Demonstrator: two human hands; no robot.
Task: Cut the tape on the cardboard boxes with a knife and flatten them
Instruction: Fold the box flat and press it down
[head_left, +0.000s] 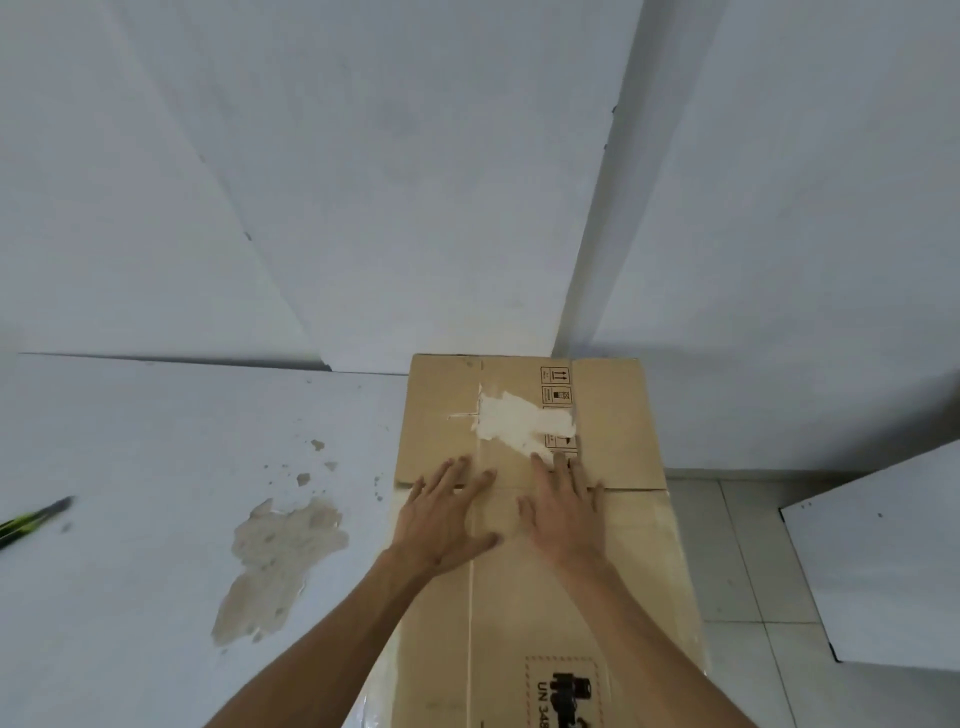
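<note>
- On the right part of the white desk (130, 415) lies a flattened cardboard box (613, 545), its long axis running from the person straight away toward the corner of the white walls (363, 182); the far end almost meets the wall.
- Both hands lie flat on it, side by side near the middle fold: the left hand (441, 519) with fingers spread and straight, pressing down, and the right hand (563, 514) just beside it, also spread, fingertips at a crease that crosses the box.
- Neither hand curls round anything; both are open-palmed on the cardboard.
- Beyond the fingers a white torn patch (519, 426) shows where a label or tape has peeled away, and small black handling symbols (556, 384) sit beside it.
- Near the bottom edge of the view a printed mark (566, 691) reading "UN 34…" is cut off, and the near end of the box runs out of the frame.
- At the far left edge a knife (36, 517) with a green and black handle lies on the desk, well apart from the box; it is blurred and partly cut off, so I cannot tell whether the blade is out.
- Between knife and box the desk surface has a large brownish patch (280, 561) with smaller flecks beyond it.
- Whether the box's right edge overhangs the desk I cannot tell; past it pale floor tiles (743, 571) show below, and a white board (893, 561) stands off to the right.
</note>
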